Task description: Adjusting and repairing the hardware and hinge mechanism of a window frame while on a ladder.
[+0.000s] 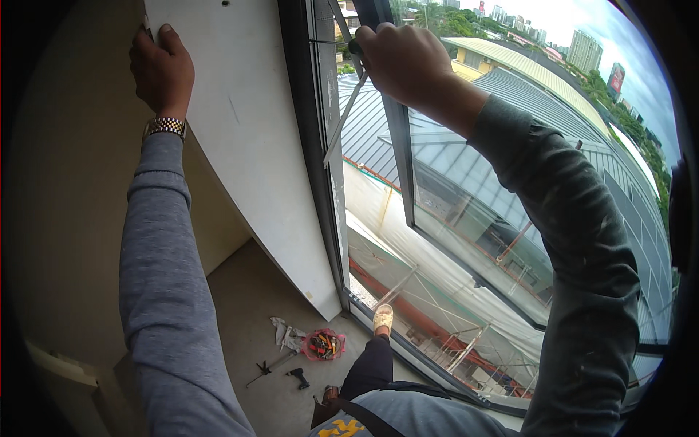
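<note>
Near the top of the open window (403, 146), your right hand (400, 58) is closed around the dark handle of a thin tool (354, 48). Tool's long axis runs roughly crosswise; its slim shaft points left, to the dark window frame (297, 80). Just beneath your fist, a metal stay (342, 124) slants down and left.

Your left hand (164, 69) is at the upper left edge of a tall white panel (240, 124), fingers curled; a pale sliver shows at the fingertips, but you cannot tell whether it is gripped.

Surface: panel flat, with a scuff and a small hole. Room: plain wall (73, 182) left, bare grey floor (251, 291). On the floor: reddish tub (322, 344) of hand tools, drill (298, 377), crumpled plastic (280, 331).

Outside: grey ribbed roof (502, 91), scaffolding (466, 353). The panel and window frame stand between your hands; your yellow shoe (382, 318) is beside the lower window frame.
</note>
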`<state>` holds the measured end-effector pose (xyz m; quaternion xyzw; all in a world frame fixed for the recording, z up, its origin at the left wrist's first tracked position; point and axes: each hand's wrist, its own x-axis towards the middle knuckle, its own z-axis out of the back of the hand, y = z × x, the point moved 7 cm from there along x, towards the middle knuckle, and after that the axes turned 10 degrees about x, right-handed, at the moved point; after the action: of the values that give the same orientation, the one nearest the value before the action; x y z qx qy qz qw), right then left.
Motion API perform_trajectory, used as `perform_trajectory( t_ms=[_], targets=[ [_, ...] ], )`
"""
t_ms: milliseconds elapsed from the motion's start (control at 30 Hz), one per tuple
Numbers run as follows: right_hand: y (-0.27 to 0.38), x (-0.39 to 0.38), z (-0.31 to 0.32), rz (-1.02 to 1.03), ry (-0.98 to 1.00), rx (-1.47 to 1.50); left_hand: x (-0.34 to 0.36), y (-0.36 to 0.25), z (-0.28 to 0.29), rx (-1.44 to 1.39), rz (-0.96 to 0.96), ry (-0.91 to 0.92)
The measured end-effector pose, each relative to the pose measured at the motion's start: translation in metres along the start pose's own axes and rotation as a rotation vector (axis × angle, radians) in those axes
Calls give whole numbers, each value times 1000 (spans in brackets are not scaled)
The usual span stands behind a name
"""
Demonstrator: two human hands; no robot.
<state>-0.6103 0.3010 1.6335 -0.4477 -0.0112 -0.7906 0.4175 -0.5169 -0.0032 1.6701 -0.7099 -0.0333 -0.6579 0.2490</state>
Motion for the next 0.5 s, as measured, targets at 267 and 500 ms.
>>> perform_trajectory(
  t_ms=[267,500],
  targets=[
    [10,8,-5,53,58,-60,1,6,7,-31,39,41],
    [-14,-15,-52,-962,499,1529,6,5,10,-72,22,-15]
  ],
)
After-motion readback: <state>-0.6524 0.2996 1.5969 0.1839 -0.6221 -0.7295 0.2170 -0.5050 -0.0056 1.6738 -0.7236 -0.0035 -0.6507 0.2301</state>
